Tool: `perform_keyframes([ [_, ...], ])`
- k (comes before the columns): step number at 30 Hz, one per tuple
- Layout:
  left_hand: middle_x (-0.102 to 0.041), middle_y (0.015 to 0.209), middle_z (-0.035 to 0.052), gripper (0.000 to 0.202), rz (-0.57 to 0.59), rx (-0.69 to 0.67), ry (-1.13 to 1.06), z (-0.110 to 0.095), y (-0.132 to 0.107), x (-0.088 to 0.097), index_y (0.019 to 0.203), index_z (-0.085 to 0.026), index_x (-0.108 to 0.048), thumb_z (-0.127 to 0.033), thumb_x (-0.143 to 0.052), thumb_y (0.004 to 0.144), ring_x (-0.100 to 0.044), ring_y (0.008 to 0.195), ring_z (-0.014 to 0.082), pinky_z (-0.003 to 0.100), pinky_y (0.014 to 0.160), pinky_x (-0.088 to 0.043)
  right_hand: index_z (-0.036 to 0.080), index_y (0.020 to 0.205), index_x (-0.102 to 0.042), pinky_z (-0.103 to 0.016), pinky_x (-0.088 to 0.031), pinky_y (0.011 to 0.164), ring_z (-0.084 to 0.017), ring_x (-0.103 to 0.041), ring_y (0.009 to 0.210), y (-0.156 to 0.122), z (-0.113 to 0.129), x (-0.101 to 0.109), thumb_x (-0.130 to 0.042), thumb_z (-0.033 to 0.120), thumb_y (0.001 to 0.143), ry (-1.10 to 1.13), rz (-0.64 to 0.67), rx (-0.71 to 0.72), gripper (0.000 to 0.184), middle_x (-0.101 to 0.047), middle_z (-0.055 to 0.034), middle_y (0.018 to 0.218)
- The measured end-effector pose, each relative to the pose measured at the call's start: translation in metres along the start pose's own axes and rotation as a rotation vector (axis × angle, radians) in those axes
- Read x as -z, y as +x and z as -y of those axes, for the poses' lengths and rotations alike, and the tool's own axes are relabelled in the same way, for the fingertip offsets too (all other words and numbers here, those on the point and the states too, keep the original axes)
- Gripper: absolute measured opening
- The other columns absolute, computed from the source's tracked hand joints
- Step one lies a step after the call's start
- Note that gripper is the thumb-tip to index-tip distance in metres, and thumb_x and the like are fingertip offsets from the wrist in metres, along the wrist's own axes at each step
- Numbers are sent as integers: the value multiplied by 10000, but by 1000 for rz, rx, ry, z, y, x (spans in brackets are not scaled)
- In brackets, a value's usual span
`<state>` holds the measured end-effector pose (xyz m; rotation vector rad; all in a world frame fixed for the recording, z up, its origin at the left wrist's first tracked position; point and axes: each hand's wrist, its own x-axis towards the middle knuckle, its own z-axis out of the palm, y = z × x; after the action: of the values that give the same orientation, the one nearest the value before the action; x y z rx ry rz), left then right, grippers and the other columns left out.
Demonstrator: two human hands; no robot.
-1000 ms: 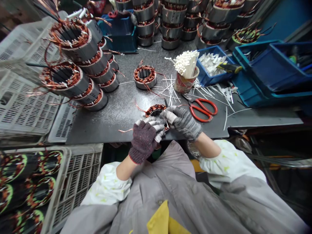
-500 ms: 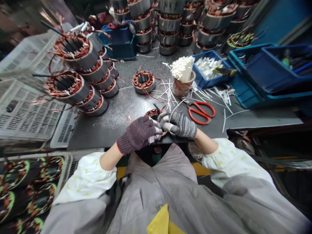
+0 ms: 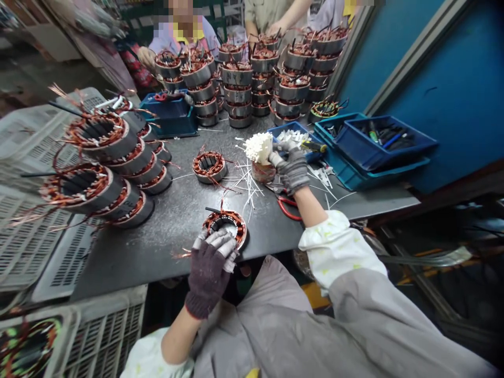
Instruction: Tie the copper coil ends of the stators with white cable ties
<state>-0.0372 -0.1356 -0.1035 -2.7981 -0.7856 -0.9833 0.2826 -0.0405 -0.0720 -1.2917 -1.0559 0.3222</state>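
Observation:
At the table's near edge lies a copper-wound motor stator (image 3: 238,223). My left hand (image 3: 208,273), in a dark purple glove with pale fingertips, rests on its near side, fingers stretched flat over the rim and partly covering the bore. My right hand (image 3: 292,167), in a grey striped glove, is at a paper cup (image 3: 263,173) packed with a bundle of thin white ties (image 3: 258,147). Its bent fingertips touch the bundle's right side; what is between them is hidden. Red-handled scissors (image 3: 289,207) lie partly under my right wrist.
Loose white ties (image 3: 248,186) lie by the cup, near another stator (image 3: 210,167). Stacked stators stand left (image 3: 118,197) and at the back (image 3: 238,97). Blue bins (image 3: 388,149) stand right; a yellow-handled tool (image 3: 315,147) lies on a smaller bin. Several people are behind the stacks.
My right hand has left the front stator and moved forward to the cup of ties. My left hand has stayed at the stator, its fingers now laid over the rim. The view has tilted up.

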Motion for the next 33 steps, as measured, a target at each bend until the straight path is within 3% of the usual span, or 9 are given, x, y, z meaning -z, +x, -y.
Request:
perform_keyframes([
  [3, -746, 1163, 72, 228, -55, 53, -44, 3, 3, -2, 1179, -235, -587, -187, -615, 958, -671, 1221, 238, 534, 1175, -414, 225, 937, -674, -382, -596, 850, -181, -677, 867, 20, 3, -5, -700, 466, 831, 7, -23, 22, 265, -712, -38, 901],
  [6, -751, 1170, 67, 207, -45, 54, -48, 10, 8, -2, 1158, -242, -593, -189, -603, 958, -676, 1223, 239, 536, 1165, -427, 225, 909, -635, -326, -602, 710, -150, -674, 754, 1, 18, 2, -666, 460, 871, 110, -57, 2, 240, -685, -15, 860],
  [9, -707, 1304, 113, 241, 16, 28, -8, 15, 12, 1, 1197, -210, -602, -190, -570, 959, -606, 1332, 272, 552, 1177, -405, 227, 926, -628, -297, -589, 627, -134, -668, 667, -56, 41, 16, -680, 389, 898, 219, 42, 50, 172, -686, -4, 832],
  [14, -715, 1286, 90, 318, 202, 66, -45, 19, 14, 6, 1254, -207, -627, -209, -493, 966, -577, 1355, 271, 542, 1190, -367, 230, 920, -660, -340, -605, 735, -191, -726, 852, -162, 61, 35, -641, 256, 930, 224, 545, 239, 33, -745, -74, 973],
  [18, -741, 1184, 85, 262, 171, 140, -75, 17, 14, 3, 1184, -207, -657, -267, -484, 996, -627, 1265, 261, 512, 1135, -407, 236, 970, -656, -343, -603, 807, -186, -725, 928, -205, 55, 45, -556, 212, 970, 234, 644, 261, 103, -741, -74, 1007],
  [22, -752, 1125, 86, 190, 108, 172, -55, 13, 16, -1, 1070, -205, -652, -294, -500, 997, -659, 1197, 256, 506, 1122, -421, 232, 942, -650, -302, -601, 767, -167, -723, 890, -209, 51, 42, -522, 186, 990, 202, 697, 204, 144, -743, -63, 960],
  [27, -761, 1122, 71, 137, -21, 254, -116, 3, 17, -8, 1061, -216, -635, -278, -535, 990, -668, 1192, 244, 512, 1163, -394, 227, 924, -706, -304, -602, 783, -165, -724, 871, -190, 47, 11, -555, 307, 991, 212, 652, 112, 184, -757, -62, 972],
  [29, -750, 1175, 84, 214, -99, 365, -140, -2, 17, -12, 1169, -212, -626, -298, -571, 980, -647, 1229, 250, 504, 1161, -400, 230, 908, -721, -322, -608, 776, -188, -733, 880, -185, 46, -3, -624, 403, 947, 226, 558, -41, 202, -769, -62, 964],
  [33, -753, 1152, 74, 242, -141, 435, -169, -7, 19, -16, 1189, -226, -650, -320, -585, 976, -652, 1196, 240, 475, 1110, -437, 232, 854, -691, -279, -545, 507, -153, -634, 547, -181, 48, -17, -741, 518, 817, 301, 445, -433, 292, -693, 12, 659],
])
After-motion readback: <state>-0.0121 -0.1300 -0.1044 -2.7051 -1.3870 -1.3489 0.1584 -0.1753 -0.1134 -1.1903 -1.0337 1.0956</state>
